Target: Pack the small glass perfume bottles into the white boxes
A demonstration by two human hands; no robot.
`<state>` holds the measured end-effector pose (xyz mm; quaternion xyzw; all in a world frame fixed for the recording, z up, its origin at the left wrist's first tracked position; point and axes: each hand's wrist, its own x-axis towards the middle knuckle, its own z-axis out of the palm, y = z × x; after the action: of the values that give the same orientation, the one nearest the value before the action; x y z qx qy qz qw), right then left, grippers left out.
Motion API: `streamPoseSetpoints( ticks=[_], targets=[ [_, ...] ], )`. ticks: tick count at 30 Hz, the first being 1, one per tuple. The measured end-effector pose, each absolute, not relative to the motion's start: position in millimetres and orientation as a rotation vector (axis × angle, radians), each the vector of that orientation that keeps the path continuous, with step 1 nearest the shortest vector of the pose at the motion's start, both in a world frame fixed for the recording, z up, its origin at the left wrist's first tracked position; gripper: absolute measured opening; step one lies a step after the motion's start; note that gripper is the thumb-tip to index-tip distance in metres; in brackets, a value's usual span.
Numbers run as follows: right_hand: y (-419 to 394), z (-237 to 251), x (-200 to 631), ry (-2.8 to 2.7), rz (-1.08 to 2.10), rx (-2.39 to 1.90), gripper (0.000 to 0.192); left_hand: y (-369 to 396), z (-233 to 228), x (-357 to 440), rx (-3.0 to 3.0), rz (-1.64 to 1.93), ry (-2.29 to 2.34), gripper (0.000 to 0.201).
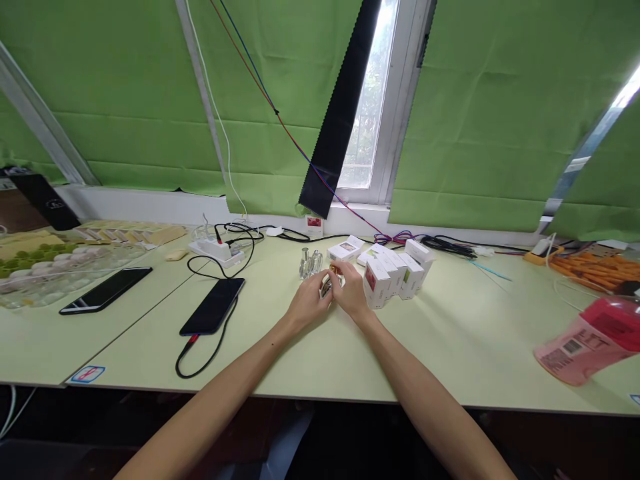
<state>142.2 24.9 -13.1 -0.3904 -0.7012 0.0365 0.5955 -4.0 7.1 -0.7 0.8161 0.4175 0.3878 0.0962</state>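
Both my hands meet at the middle of the pale green table (450,347). My left hand (307,301) and my right hand (350,291) are closed together around a small glass bottle with a gold part (328,285), mostly hidden by the fingers. Two more clear glass bottles (310,263) stand just behind my hands. Right of my right hand stands a cluster of several small white boxes (395,275) with pink and green labels.
A black phone (214,305) on a cable lies left of my hands, and another phone (107,289) lies farther left. A white power strip (216,251) sits behind them. A pink bag (587,340) lies at the right, orange tools (593,268) behind it. Trays (60,257) fill the far left.
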Motion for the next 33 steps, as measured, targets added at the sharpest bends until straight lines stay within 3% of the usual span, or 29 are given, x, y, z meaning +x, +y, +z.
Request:
streamPoseSetpoints(
  ticks=[10, 27, 33],
  targets=[
    [24.4, -13.3, 146.4, -1.701, 0.090, -0.935, 0.024, 5.6, 0.9, -3.5, 2.419, 1.151, 1.237, 0.012],
    [19.7, -7.7, 145.9, -1.673, 0.158, -1.052, 0.020, 11.0, -4.7, -5.2, 2.336, 1.171, 1.322, 0.011],
    [17.1, -8.3, 143.9, -1.719, 0.132, -0.993, 0.030, 9.8, -1.5, -4.0, 2.347, 1.160, 1.299, 0.013]
  ],
)
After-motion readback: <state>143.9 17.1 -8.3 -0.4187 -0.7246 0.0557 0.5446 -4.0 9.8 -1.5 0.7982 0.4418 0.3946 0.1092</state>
